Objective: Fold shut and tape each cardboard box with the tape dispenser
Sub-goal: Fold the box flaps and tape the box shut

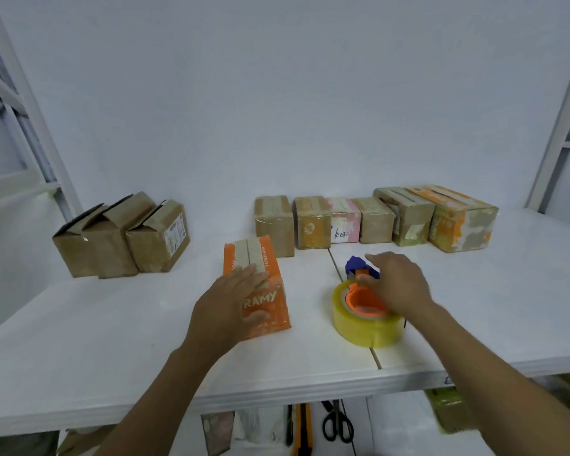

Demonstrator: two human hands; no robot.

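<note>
Table [112, 340]: white. Orange box [270, 311]: centre, flaps folded, seam running 12 to 6. Tape dispenser [356, 317]: near, at the box's 3 o'clock. Left hand [224, 304]: straight fingers pressing flaps down. Right hand [399, 284]: nearer the dispenser, fingers loosely extended over it, no closed hold visible.

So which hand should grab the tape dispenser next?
Right. The right hand is directly over the tape dispenser, fingers by its blue end. The left hand is busy pressing on the closed top flaps of the orange box, and is likely best left there.
</note>
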